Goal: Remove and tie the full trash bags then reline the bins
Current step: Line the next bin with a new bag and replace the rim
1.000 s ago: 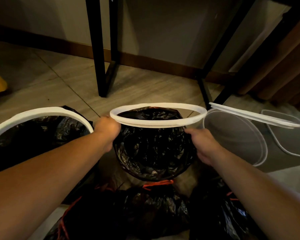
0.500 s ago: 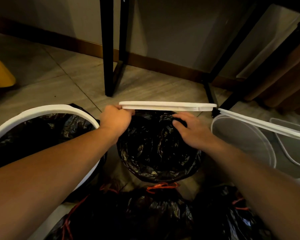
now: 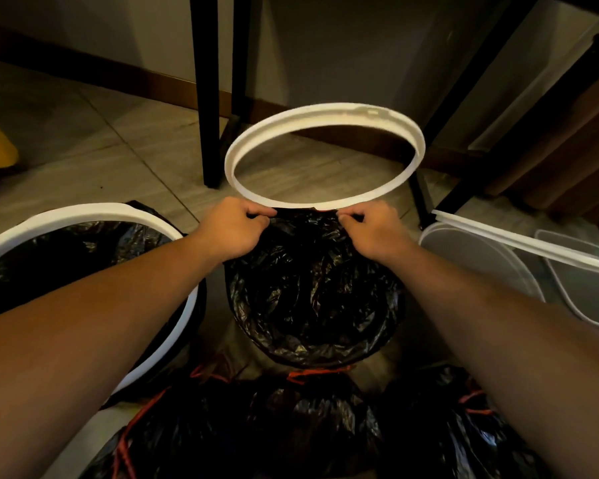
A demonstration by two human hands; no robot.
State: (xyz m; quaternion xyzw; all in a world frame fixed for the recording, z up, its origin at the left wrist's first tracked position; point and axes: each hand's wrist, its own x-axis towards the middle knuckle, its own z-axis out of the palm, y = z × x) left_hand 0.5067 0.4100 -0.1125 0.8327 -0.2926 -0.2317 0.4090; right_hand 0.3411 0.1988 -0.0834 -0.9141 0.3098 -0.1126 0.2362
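**Centre of view:** the black liner point(image 3: 312, 299) sits in the middle bin with its mouth spread open. Your left hand point(image 3: 232, 226) and right hand point(image 3: 370, 226) meet at its 12 o'clock edge, fingers curled and pinching. Whether they nip the plastic alone or also the ring's lower edge cannot be told. The white ring point(image 3: 325, 115) stands tilted up above them, probably so you can tuck the hem beneath before pressing it down.

**9 o'clock:** 1 lined bin point(image 3: 83, 216) with its ring seated.

**3 o'clock:** 1 translucent bin point(image 3: 471, 264), apparently unlined, its ring raised.

**6 o'clock:** tied bags point(image 3: 308, 430) with red drawstrings lie below the middle bin, seemingly set aside.

No brand, label or writing is legible.
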